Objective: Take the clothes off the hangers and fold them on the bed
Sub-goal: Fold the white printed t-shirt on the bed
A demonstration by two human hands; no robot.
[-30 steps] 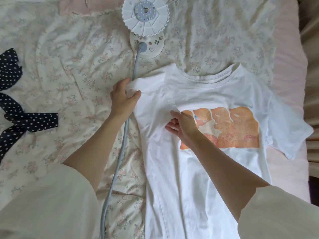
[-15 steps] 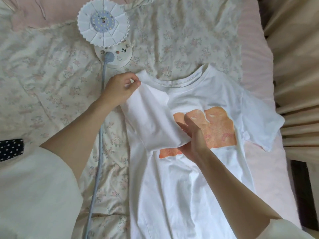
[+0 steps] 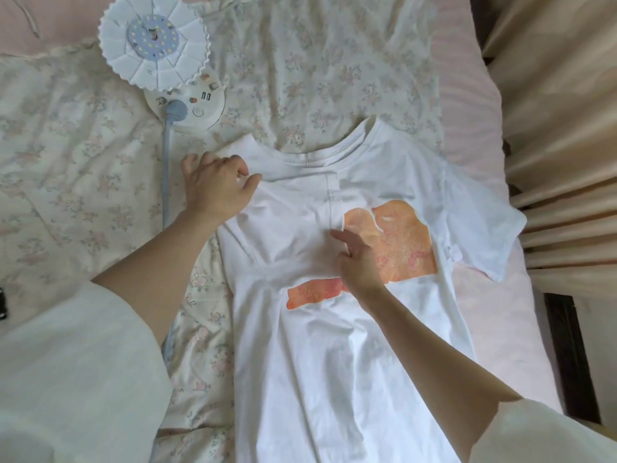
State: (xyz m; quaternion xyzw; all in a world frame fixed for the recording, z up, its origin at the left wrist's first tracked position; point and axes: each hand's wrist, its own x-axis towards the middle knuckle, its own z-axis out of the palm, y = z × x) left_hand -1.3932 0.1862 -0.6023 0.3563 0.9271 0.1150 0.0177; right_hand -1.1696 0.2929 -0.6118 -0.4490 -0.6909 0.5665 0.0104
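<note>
A white T-shirt [image 3: 327,362] with an orange print [image 3: 400,242] lies front up on the bed, collar toward the far side. Its left sleeve [image 3: 293,228] is folded inward across the chest and covers part of the print. My left hand [image 3: 215,188] rests with spread fingers on the folded left shoulder. My right hand [image 3: 357,262] is at the chest, its fingertips on the hem corner of the folded sleeve, apparently pinching it. The right sleeve [image 3: 484,228] lies spread out toward the curtain.
A lamp with a white pleated round head [image 3: 153,41] and round base [image 3: 190,105] lies on the floral quilt [image 3: 66,155]; its grey-blue neck [image 3: 166,168] runs beside my left arm. Beige curtains [image 3: 561,128] hang at the right past the pink sheet [image 3: 467,95]. A dark garment [image 3: 2,302] peeks in at the left edge.
The left sleeve, held up by both hands before, now lies flat across the chest. My left hand has let go and spread on the shoulder. The view shifted right.
</note>
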